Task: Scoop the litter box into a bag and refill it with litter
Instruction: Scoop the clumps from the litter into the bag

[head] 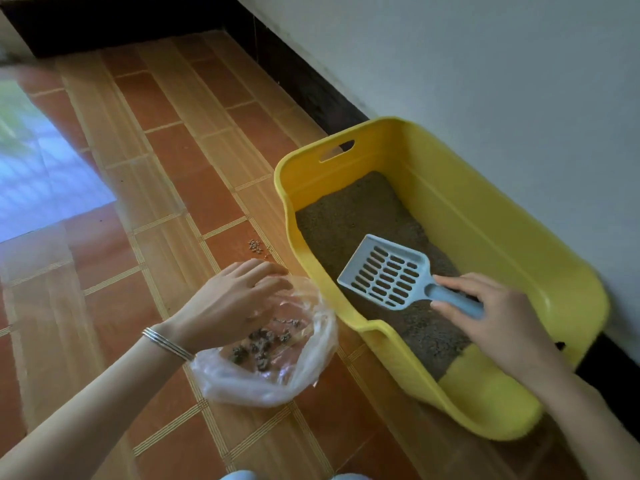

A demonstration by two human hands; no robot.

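A person crouches beside a yellow litter box (485,216) set against a white wall (502,64) on a brown tiled floor (173,140). The right hand (498,317) grips the handle of a pale blue slotted scoop (388,271), its empty blade angled above the grey-brown litter (349,209) inside the box. The left hand (225,303), silver bangles (166,342) at the wrist, holds the rim of a clear plastic bag (277,368) lying on the tiles just beside the box; whether its fingers pinch the film cannot be told. Dark clumps (263,344) sit in the bag. A few spilled granules (255,245) lie near the box's outer wall.
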